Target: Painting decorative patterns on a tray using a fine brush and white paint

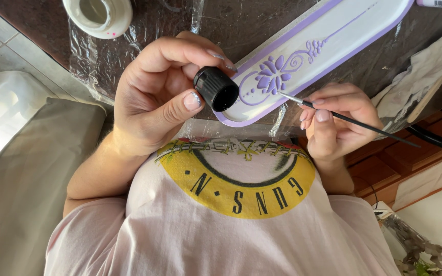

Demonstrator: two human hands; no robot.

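Plastic film (pixel 144 36) covers the dark tabletop (pixel 37 20). Right hand (pixel 333 122) pinches a fine paintbrush (pixel 349 118), tip aimed left at the tray's (pixel 333 30) purple flower (pixel 272 75). Left hand (pixel 154 97) grips a black cap (pixel 216 88), hollow facing right. White jar (pixel 98 15) beyond, contents unclear.

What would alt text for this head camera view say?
A left hand holds a small black cap while the right hand points a thin brush at a purple flower painted on a long white tray with a lilac border.
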